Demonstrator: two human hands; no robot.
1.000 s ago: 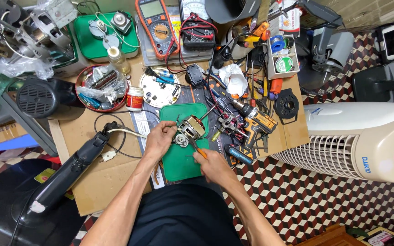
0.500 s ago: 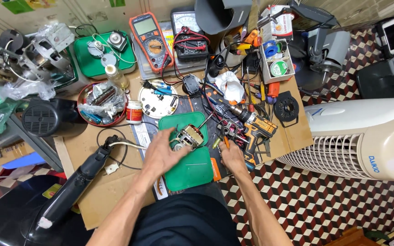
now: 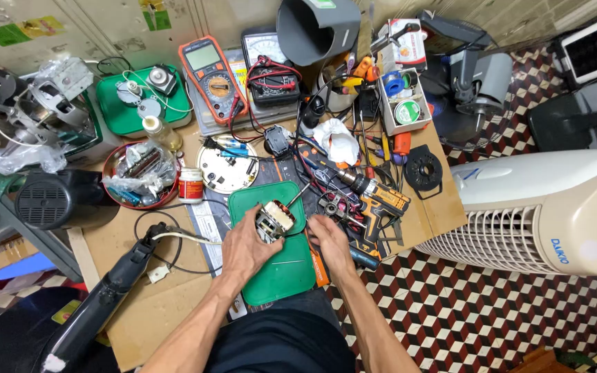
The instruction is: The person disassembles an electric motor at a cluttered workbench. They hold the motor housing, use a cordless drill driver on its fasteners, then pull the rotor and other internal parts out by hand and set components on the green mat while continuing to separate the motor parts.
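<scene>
Hold small motor (image 3: 275, 220) steady on green tray (image 3: 281, 276) with left hand (image 3: 247, 245), fingers closed around it; right hand (image 3: 327, 235), fingers curled beside, grip unclear.

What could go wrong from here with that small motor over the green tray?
The left hand grips the small motor alone; the right hand is only beside it, so it may slip onto the green tray. The cordless drill and loose wires crowd the right hand and could snag.
</scene>
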